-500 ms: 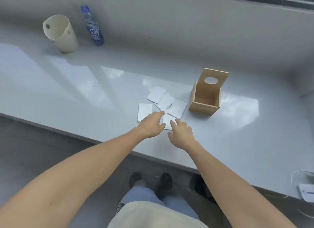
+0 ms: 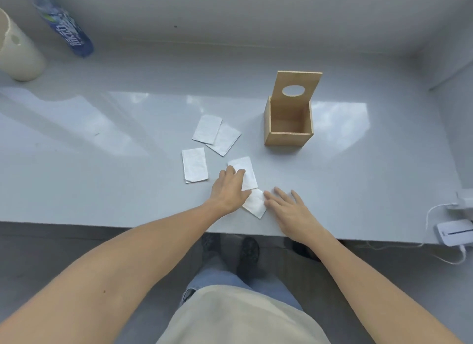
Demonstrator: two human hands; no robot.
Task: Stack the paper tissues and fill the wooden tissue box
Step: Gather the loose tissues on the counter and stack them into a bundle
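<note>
Several folded white tissues lie on the pale counter. Two overlap at the back, and one lies alone to the left. My left hand rests flat on a fourth tissue, fingers pressing its near part. A fifth tissue lies between my hands. My right hand lies flat with fingers spread, its fingertips touching that tissue's right edge. The wooden tissue box stands open and empty at the back right, its lid with an oval hole upright.
A blue water bottle and a cream jug stand at the far left against the wall. A white device with cables sits at the counter's right front edge. The counter edge runs just under my forearms.
The camera has moved closer and lower. Both hands have pulled two tissues toward the front edge, away from the cluster; my right hand has shifted right.
</note>
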